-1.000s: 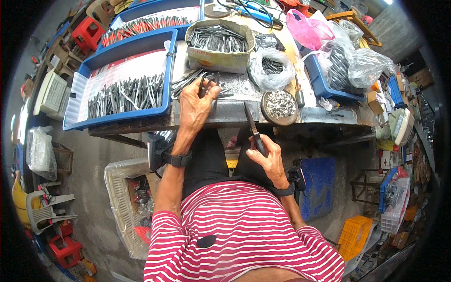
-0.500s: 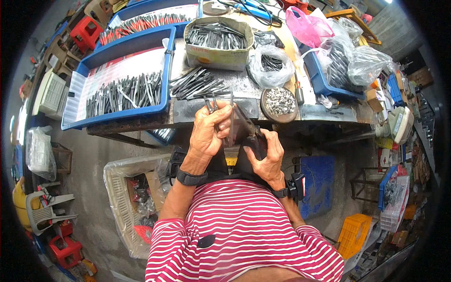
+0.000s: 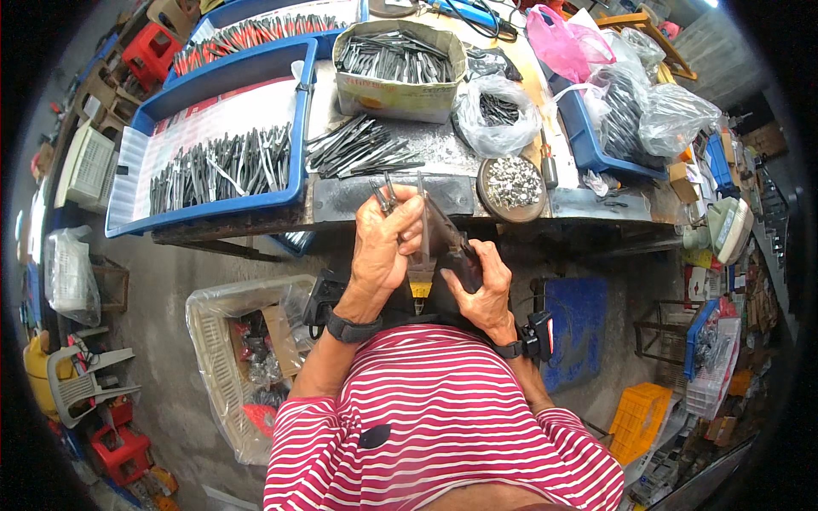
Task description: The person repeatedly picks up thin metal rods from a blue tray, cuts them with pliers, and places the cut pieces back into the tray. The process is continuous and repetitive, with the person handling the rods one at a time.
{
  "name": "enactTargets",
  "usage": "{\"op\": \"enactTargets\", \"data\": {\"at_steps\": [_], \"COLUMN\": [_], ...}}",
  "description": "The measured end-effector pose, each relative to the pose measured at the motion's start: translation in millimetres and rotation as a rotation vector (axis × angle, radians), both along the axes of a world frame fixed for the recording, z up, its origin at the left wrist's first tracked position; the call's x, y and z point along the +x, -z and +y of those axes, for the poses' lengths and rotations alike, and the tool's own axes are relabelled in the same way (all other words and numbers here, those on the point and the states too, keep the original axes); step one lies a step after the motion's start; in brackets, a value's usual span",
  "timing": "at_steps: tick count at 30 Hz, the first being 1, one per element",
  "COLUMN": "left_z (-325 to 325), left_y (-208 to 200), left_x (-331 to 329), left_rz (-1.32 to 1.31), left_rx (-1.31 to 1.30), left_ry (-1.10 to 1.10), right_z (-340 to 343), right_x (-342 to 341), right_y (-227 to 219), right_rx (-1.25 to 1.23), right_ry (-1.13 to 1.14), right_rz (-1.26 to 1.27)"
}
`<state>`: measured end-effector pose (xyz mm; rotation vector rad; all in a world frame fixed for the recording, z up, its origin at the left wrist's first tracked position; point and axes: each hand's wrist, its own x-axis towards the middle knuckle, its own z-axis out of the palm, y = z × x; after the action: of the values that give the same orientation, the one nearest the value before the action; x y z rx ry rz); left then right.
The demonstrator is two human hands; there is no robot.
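Just off the table's front edge, my left hand (image 3: 385, 238) is closed, thumb against fingers, on a slim dark metal piece (image 3: 383, 198) whose two prongs stick up past the fingertips. To its right my right hand (image 3: 484, 291) is wrapped round a black elongated tool (image 3: 460, 264), which slants up and left toward the left hand. The tool's exact kind does not show. Below and between the hands is a yellow piece with a dark tip (image 3: 419, 288). A pile of slim black and silver metal pieces (image 3: 358, 149) lies on the table beyond my left hand.
A blue tray (image 3: 302, 162) of similar pieces stands left, a full box (image 3: 400, 100) behind the pile. A round dish of small metal parts (image 3: 513, 183), a screwdriver (image 3: 548, 162) and an open plastic bag (image 3: 498, 128) lie right. A plastic-lined crate (image 3: 204, 341) is on the floor.
The view has shifted slightly, so the table things sit a little differently in it. Both hands keep nearly the same pose and hold the same things.
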<state>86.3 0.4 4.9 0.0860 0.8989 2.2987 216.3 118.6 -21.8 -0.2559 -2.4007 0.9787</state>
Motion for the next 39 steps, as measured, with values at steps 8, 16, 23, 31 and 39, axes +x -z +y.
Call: {"op": "enactTargets", "data": {"at_steps": [8, 16, 23, 31, 39], "left_z": [14, -7, 2, 3, 25], "left_y": [5, 9, -3, -12, 11], "left_x": [6, -11, -12, -76, -93], "left_rz": [1.112, 1.873, 1.261, 1.084, 1.639], "left_rx": [-0.603, -0.696, -0.756, -0.902, -1.211], "left_ry": [-0.523, -0.302, -0.404, -0.111, -0.08], "right_z": [9, 23, 14, 12, 12], "right_x": [9, 23, 19, 17, 18], "right_y": [-18, -17, -11, -4, -2], "right_rx": [-0.817, -1.388, -1.332, -0.949, -0.828], "right_ry": [-0.236, -0.41, -0.361, -0.292, -0.27], "right_rz": [-0.329, -0.364, -0.347, -0.381, -0.354]}}
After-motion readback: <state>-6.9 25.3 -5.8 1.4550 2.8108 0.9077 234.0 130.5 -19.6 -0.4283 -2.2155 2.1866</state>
